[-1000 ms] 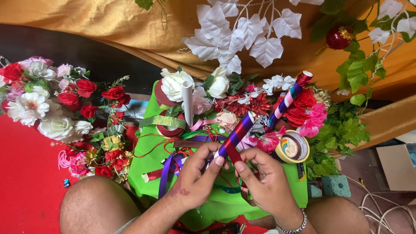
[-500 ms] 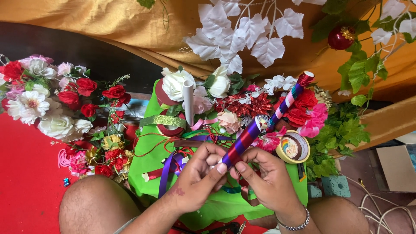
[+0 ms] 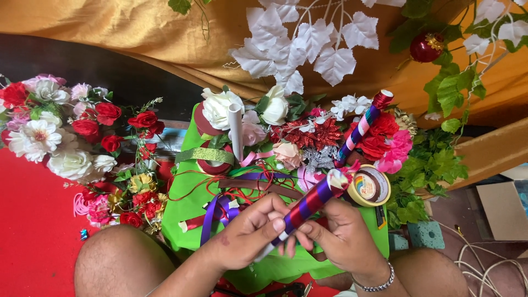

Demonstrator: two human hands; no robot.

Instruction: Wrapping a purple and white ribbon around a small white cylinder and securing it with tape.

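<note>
Keeping the ribbon taut would help, as the left hand [image 3: 247, 234] and right hand [image 3: 341, 236] both pinch the red-and-purple wrapped stick [image 3: 308, 203], fingers closed.

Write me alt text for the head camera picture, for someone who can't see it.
Two hands, left hand and right hand, hold a stick wrapped in red and purple ribbon over a green cloth strewn with loose ribbons. Artificial flowers surround it, and a tape roll lies beside the right hand.
</note>
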